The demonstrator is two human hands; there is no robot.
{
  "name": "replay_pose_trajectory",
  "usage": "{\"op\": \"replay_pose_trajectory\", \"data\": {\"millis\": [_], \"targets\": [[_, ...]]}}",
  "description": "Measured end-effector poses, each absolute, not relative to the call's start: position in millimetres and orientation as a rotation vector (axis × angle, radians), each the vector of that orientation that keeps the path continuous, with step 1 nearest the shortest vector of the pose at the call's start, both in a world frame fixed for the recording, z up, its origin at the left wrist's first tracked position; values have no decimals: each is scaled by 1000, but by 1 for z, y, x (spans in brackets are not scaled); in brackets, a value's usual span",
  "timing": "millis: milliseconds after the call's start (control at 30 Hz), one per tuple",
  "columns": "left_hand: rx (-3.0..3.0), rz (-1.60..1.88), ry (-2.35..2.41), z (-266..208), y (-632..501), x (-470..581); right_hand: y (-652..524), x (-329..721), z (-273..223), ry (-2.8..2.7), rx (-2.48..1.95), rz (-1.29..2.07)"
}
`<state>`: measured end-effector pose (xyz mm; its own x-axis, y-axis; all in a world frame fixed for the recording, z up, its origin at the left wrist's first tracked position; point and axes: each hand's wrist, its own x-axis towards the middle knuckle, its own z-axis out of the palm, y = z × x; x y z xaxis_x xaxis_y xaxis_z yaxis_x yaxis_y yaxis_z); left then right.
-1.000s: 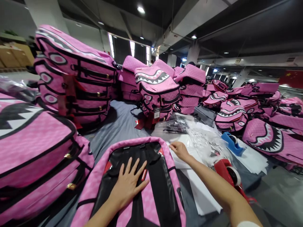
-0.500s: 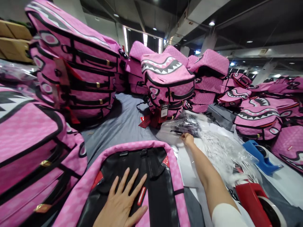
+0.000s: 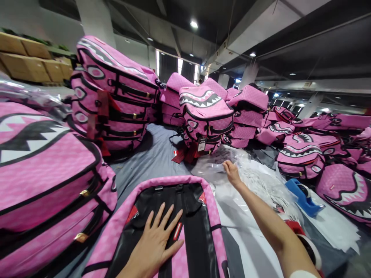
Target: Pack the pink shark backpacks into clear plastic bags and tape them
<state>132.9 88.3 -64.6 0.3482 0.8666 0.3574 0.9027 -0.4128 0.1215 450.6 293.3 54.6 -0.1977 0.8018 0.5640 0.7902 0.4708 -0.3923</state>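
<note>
**One palm on the bare backpack, the other hand at the plastic**

My left hand (image 3: 156, 239) lies flat, fingers spread, on the black back panel of the pink backpack (image 3: 199, 239) right in front of me. It lies back side up and uncovered: no plastic is over it. I see no tag on this side; whether one hangs underneath, I cannot tell.

Just left sits another bare pink pack (image 3: 49, 166). To my right, white sheets (image 3: 240, 239) spread out, and the red tape dispenser (image 3: 294, 227) is partly behind my forearm.

Beyond the backpack's top edge, my right hand (image 3: 232, 173) is closed, fingertips pinching the clear plastic (image 3: 208, 168), which lies loose and apart from the backpack. The blue tape dispenser (image 3: 304, 199) stands farther right.

Past those, the tall stack (image 3: 127, 104) and the shorter stack (image 3: 203, 112) already have red tags (image 3: 178, 156) hanging, yet both look unwrapped. Farthest back at left are brown cartons (image 3: 26, 65), contents hidden.
</note>
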Motion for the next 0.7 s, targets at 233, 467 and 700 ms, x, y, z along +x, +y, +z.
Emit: {"op": "replay_pose_trajectory", "data": {"millis": [233, 467, 700], "targets": [[-2658, -731, -1790, -32, 86, 137, 190, 382, 46, -2101, -1008, -209], [-1878, -2928, -2810, 35, 51, 179, 59, 356, 66, -2453, -567, -580], [-439, -3225, -3389, 21, -13, 172, 2, 358, 29, -2407, -935, -560]]}}
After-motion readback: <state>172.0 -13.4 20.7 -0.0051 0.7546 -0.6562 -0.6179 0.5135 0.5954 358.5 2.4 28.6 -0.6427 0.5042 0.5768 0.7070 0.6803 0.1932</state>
